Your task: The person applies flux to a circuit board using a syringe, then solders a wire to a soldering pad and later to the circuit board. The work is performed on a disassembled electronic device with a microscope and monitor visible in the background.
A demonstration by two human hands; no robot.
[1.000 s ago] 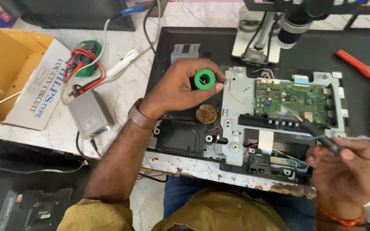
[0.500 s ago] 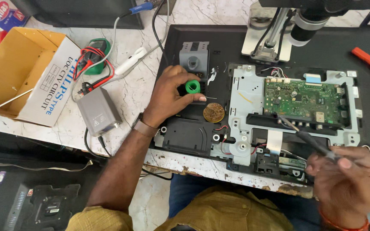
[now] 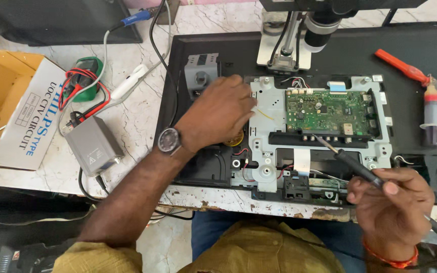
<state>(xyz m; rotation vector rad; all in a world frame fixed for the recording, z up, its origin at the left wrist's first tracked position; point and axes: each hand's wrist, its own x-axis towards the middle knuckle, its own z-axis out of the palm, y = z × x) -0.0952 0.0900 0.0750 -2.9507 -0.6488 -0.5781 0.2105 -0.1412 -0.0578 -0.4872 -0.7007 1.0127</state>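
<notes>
**Soldering iron held at the green board, other hand on the metal frame**

The right hand (image 3: pixel 393 212) sits at the near right edge of the marble desk (image 3: pixel 142 108), its fingers closed around the black-handled soldering iron (image 3: pixel 352 164). The iron slants up and left, its thin tip at the lower edge of the green circuit board (image 3: pixel 330 112), just above a black connector strip (image 3: pixel 319 139). The board is mounted on a silver sheet-metal frame (image 3: pixel 266 108) inside the opened black flat-panel chassis (image 3: pixel 203 50), which lies along the desk's near edge. The left hand (image 3: pixel 218 114), with a round wristwatch (image 3: pixel 169 140), lies palm down on the frame's left edge; its fingers curl loosely, and whether they grip anything is hidden. Near the desk's left edge stand an open cardboard box (image 3: pixel 6 106) and a grey power adapter (image 3: pixel 93 146). A red-handled tool (image 3: pixel 400 66) and a syringe (image 3: pixel 431 116) lie toward the right edge.
</notes>
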